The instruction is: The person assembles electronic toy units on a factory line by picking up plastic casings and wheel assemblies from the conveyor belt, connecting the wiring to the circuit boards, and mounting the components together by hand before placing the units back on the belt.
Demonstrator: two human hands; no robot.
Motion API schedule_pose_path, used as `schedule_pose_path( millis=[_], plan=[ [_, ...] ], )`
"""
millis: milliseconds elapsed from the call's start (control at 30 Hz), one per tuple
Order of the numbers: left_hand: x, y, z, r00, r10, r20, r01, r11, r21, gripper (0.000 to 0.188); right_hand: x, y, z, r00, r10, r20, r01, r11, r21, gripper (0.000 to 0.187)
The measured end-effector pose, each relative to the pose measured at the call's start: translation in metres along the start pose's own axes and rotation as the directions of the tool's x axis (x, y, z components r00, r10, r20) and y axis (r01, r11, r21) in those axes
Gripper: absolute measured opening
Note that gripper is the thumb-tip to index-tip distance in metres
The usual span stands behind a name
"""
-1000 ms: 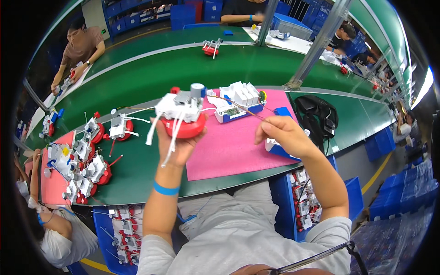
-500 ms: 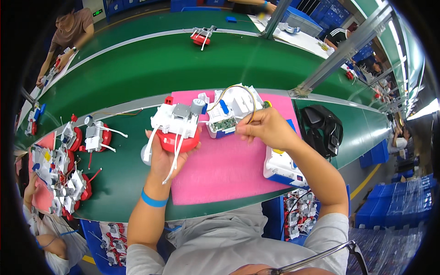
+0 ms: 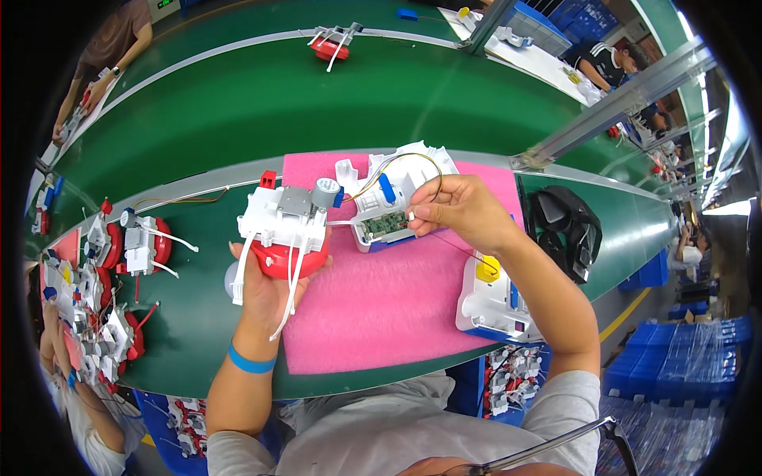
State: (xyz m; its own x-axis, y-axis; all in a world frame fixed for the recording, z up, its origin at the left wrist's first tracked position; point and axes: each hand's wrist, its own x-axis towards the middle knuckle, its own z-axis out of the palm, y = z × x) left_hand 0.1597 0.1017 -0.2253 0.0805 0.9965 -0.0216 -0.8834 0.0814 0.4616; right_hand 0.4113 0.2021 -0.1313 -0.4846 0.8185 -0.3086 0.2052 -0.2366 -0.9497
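Note:
My left hand (image 3: 268, 295) is closed round a pump assembly (image 3: 290, 222) with a white frame, a red base, a grey cylindrical motor and dangling white tubes. It is raised over the left edge of the pink foam mat (image 3: 361, 317). My right hand (image 3: 468, 213) pinches a small white wire connector (image 3: 411, 215) close to the green circuit board (image 3: 384, 225). That board sits in a white plastic shell (image 3: 413, 170) at the mat's far side. Thin yellow and dark wires (image 3: 401, 157) loop from the motor side over the shell toward my right fingers. Whether the connector touches the board I cannot tell.
Another white shell (image 3: 494, 305) with a yellow part lies beneath my right forearm. A black bag (image 3: 565, 230) is at the right. Several similar assemblies (image 3: 147, 242) crowd the left. Beyond runs a green conveyor belt (image 3: 317, 103) carrying one assembly (image 3: 330, 47); a metal post (image 3: 556, 147) rises right.
The held assembly appears slightly lower and further left, partly because the whole view shifted. My right hand stays by the circuit board, and the white connector between its fingertips now shows.

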Motion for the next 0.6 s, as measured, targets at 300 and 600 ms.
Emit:
schedule_pose_path(
  millis=[300,600],
  plan=[
    [0.0,0.006,-0.008,0.994,0.021,-0.108,-0.02,1.0,0.009,0.098,0.007,-0.006,0.0,0.816,-0.509,0.274,0.567,0.61,-0.554,0.014],
    [0.022,0.021,-0.002,0.982,0.049,-0.181,-0.043,0.998,0.037,0.1,0.042,0.001,0.007,0.722,-0.343,0.601,0.678,0.175,-0.714,0.008]
  ],
)
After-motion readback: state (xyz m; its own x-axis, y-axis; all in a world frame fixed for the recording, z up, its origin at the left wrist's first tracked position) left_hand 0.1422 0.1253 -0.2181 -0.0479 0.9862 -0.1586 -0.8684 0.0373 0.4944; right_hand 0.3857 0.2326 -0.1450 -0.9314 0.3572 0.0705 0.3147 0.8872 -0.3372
